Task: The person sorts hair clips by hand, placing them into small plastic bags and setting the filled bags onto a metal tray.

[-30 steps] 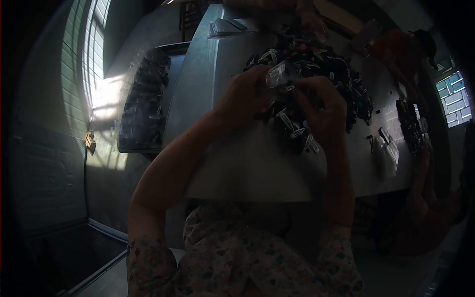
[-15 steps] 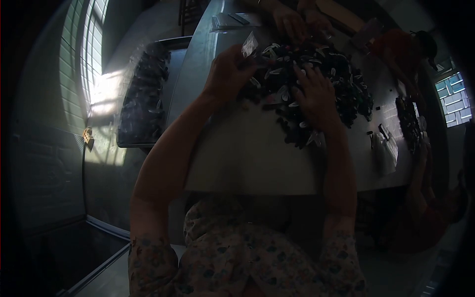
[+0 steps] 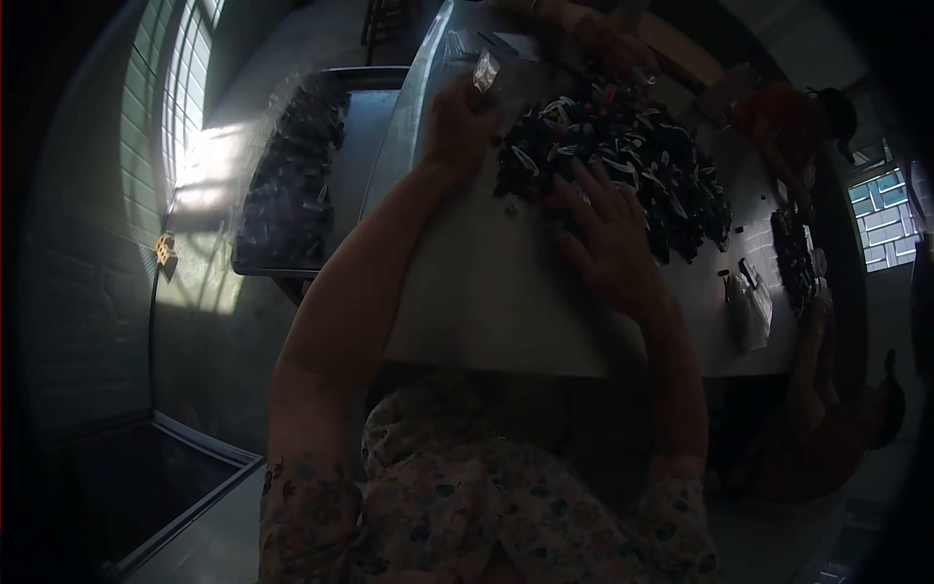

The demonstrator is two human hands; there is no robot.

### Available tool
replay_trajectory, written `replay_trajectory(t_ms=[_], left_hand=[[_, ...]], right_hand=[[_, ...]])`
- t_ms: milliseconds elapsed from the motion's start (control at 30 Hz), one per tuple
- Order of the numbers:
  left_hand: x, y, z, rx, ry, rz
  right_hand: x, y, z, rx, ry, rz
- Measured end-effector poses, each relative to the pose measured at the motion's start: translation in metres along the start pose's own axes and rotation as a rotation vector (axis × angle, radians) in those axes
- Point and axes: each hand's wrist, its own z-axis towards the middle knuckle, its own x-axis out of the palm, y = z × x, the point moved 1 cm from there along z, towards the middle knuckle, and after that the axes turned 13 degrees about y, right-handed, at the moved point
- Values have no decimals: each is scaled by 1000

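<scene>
My left hand (image 3: 459,128) is closed on a small clear plastic bag (image 3: 485,71), whose shiny end sticks up above the fingers. It is held over the table, left of a heap of small dark pieces (image 3: 671,175). Many pieces show pale, narrow teardrop outlines, like snap hair clips; the dim light hides their exact kind. With fingers spread, my right hand (image 3: 615,238) lies at the near edge of the heap, its fingertips touching the pieces. I see nothing gripped in it.
Across the pale table (image 3: 486,302), another person's hands (image 3: 608,44) work at the heap's far side. A tray (image 3: 365,107) of bagged dark items (image 3: 292,175) stands to the left. On the right are a second pile (image 3: 793,258), clear bags (image 3: 751,311) and more people.
My right hand has drawn back toward me from on top of the heap, and the near pieces have been pushed up into it. My left hand still holds the bag.
</scene>
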Motion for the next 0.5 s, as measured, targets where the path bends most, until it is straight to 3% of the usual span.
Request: replay_trajectory(t_ms=[167, 267, 367, 500], left_hand=[[-11, -3, 0, -114, -109, 111], [-7, 0, 1, -20, -180, 31], [-4, -3, 1, 9, -144, 52], [-1, -3, -2, -2, -103, 129]], right_hand=[[26, 43, 57, -241, -4, -68], [33, 35, 88, -321, -72, -69], [39, 6, 108, -279, -109, -195], [38, -52, 114, 0, -139, -363]])
